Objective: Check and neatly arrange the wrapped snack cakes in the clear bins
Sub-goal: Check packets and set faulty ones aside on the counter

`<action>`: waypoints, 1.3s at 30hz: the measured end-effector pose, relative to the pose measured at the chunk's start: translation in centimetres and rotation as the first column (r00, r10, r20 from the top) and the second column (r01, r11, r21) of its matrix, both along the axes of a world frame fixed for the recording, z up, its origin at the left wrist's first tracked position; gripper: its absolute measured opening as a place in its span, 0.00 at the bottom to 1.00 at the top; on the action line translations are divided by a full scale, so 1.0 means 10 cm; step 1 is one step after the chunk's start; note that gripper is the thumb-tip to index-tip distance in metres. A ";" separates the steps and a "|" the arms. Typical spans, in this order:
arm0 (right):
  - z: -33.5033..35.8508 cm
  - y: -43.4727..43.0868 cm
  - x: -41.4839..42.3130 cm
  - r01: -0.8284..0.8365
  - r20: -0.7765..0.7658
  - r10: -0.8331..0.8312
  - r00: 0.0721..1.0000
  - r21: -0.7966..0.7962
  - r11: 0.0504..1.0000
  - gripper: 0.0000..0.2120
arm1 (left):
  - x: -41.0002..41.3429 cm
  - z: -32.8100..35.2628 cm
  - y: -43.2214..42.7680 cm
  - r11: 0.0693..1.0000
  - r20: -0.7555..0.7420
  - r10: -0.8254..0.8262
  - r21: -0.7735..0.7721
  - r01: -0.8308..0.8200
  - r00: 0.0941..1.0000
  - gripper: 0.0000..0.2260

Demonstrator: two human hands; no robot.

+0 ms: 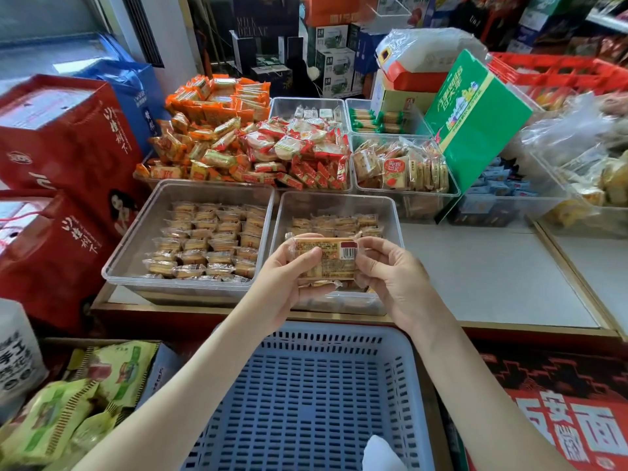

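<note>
Left hand (289, 278), right hand (390, 277): pinch on opposite ends of snack cake (326, 260), above right bin (339, 206).

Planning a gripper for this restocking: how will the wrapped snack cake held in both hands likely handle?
Probably light: the left hand and right hand hold the wrapped snack cake by its ends. Its glossy film looks slippery; crimped ends would flop. It keeps a flat block shape, but likely dents under hard pinching.
</note>
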State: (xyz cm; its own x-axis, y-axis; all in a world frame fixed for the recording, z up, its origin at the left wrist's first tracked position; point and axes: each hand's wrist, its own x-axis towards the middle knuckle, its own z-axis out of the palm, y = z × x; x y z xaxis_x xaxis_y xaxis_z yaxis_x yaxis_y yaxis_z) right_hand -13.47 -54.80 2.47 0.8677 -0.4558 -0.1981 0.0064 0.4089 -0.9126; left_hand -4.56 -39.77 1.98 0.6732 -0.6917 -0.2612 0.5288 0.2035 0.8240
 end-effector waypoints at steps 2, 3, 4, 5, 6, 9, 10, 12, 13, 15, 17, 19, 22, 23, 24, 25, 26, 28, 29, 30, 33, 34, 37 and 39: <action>-0.05 -0.02 0.04 0.050 0.029 -0.049 0.998 -0.033 0.998 0.10 | 0.04 -0.03 -0.04 1.000 0.002 0.005 0.006 -0.005 1.000 0.22; -0.08 -0.03 0.06 0.079 0.033 -0.077 0.996 -0.071 0.994 0.11 | 0.06 -0.05 -0.07 1.000 0.002 0.009 0.009 -0.009 1.000 0.21; -0.11 -0.04 0.08 0.104 0.032 -0.101 0.994 -0.118 0.988 0.12 | 0.07 -0.07 -0.10 1.000 0.004 0.014 0.012 -0.014 1.000 0.21; -0.16 -0.05 0.10 0.124 0.025 -0.121 0.992 -0.161 0.979 0.12 | 0.09 -0.09 -0.12 1.000 0.004 0.018 0.016 -0.018 1.000 0.20; -0.21 -0.07 0.13 0.142 0.014 -0.142 0.990 -0.193 0.971 0.12 | 0.11 -0.11 -0.15 0.999 -0.001 0.021 0.026 -0.021 1.000 0.19; -0.35 -0.12 0.19 0.180 -0.052 -0.211 0.976 -0.354 0.918 0.11 | 0.19 -0.21 -0.25 0.996 -0.014 0.046 0.079 -0.045 0.999 0.13; -0.38 -0.14 0.21 0.169 -0.080 -0.236 0.968 -0.484 0.859 0.11 | 0.21 -0.24 -0.28 0.992 -0.012 0.067 0.109 -0.065 0.998 0.11; -0.41 -0.17 0.24 0.084 -0.130 -0.232 0.964 -0.679 0.730 0.14 | 0.28 -0.30 -0.37 0.975 0.022 0.104 0.195 -0.106 0.994 0.10; -0.41 -0.18 0.27 0.010 -0.163 -0.177 0.971 -0.707 0.707 0.17 | 0.32 -0.32 -0.42 0.966 0.050 0.099 0.235 -0.108 0.994 0.11; -0.43 -0.21 0.35 -0.181 -0.268 -0.021 0.963 -0.705 0.685 0.27 | 0.36 -0.33 -0.53 0.956 0.109 0.024 0.290 -0.055 0.994 0.12; -0.46 -0.27 0.44 -0.316 -0.365 0.073 0.928 -0.671 0.671 0.37 | 0.39 -0.33 -0.64 0.951 0.136 -0.092 0.304 0.047 0.986 0.15; -0.49 -0.39 0.54 -0.333 -0.407 0.087 0.909 -0.584 0.740 0.42 | 0.45 -0.36 -0.79 0.938 0.109 -0.202 0.307 0.160 0.973 0.21; -0.66 -0.70 0.68 -0.240 -0.393 0.033 0.919 -0.490 0.838 0.33 | 0.64 -0.55 -0.95 0.895 0.144 -0.353 0.341 0.289 0.924 0.24; -0.74 -0.82 0.72 -0.216 -0.402 0.007 0.915 -0.477 0.852 0.28 | 0.71 -0.65 -0.97 0.860 0.206 -0.409 0.412 0.300 0.889 0.24; -0.82 -0.92 0.75 -0.212 -0.418 -0.011 0.908 -0.482 0.850 0.23 | 0.79 -0.77 -0.98 0.804 0.297 -0.489 0.519 0.292 0.820 0.24; -0.89 -1.02 0.78 -0.243 -0.450 -0.013 0.893 -0.506 0.828 0.18 | 0.86 -0.89 -0.97 0.722 0.400 -0.588 0.652 0.233 0.703 0.25; -0.95 -1.08 0.80 -0.320 -0.499 0.007 0.867 -0.545 0.775 0.16 | 0.94 -1.04 -0.96 0.627 0.479 -0.696 0.769 0.127 0.534 0.27; -1.08 -1.18 0.86 -0.556 -0.630 0.098 0.770 -0.588 0.587 0.15 | 1.06 -1.31 -0.94 0.465 0.467 -0.866 0.884 -0.053 0.177 0.34; -1.14 -1.20 0.89 -0.662 -0.690 0.147 0.708 -0.578 0.476 0.16 | 1.11 -1.44 -0.94 0.390 0.397 -0.916 0.915 -0.105 0.051 0.38; -1.22 -1.20 0.93 -0.741 -0.740 0.176 0.650 -0.564 0.365 0.18 | 1.15 -1.55 -0.95 0.327 0.327 -0.945 0.935 -0.138 -0.025 0.41; -1.43 -1.19 1.02 -0.784 -0.767 0.169 0.620 -0.612 0.100 0.15 | 1.27 -1.77 -0.97 0.212 0.203 -0.977 0.962 -0.174 -0.071 0.45; -1.45 -1.18 1.05 -0.784 -0.771 0.153 0.618 -0.619 0.050 0.13 | 1.29 -1.81 -0.97 0.200 0.189 -0.979 0.963 -0.182 -0.073 0.45; -1.45 -1.21 1.14 -0.804 -0.817 0.104 0.568 -0.577 -0.140 0.13 | 1.34 -1.87 -0.97 0.187 0.175 -0.981 0.963 -0.195 -0.080 0.46; -1.45 -1.22 1.17 -0.781 -0.824 0.070 0.562 -0.556 -0.283 0.12 | 1.36 -1.89 -0.97 0.182 0.169 -0.982 0.964 -0.193 -0.079 0.46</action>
